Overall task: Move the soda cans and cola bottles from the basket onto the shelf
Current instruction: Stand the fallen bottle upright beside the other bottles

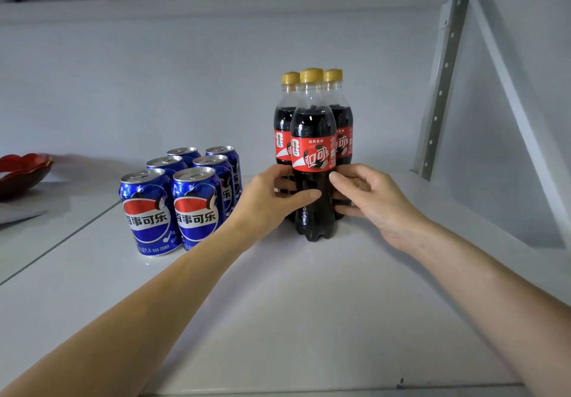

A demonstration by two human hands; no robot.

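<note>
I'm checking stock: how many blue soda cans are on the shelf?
6: blue soda cans stand left of the cola bottles, in two rows of three running front to back. More could be hidden behind.

The two front blue cans (173, 211) before me read "百事可乐", one also "330"; the front cola bottle (312, 161) showed "可口可乐" partly.

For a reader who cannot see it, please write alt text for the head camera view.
Both hands, the left hand and right hand, cup the front cola bottle of three upright on a white shelf. Six blue soda cans stand to their left, and a red dish sits at the far left edge.
</note>
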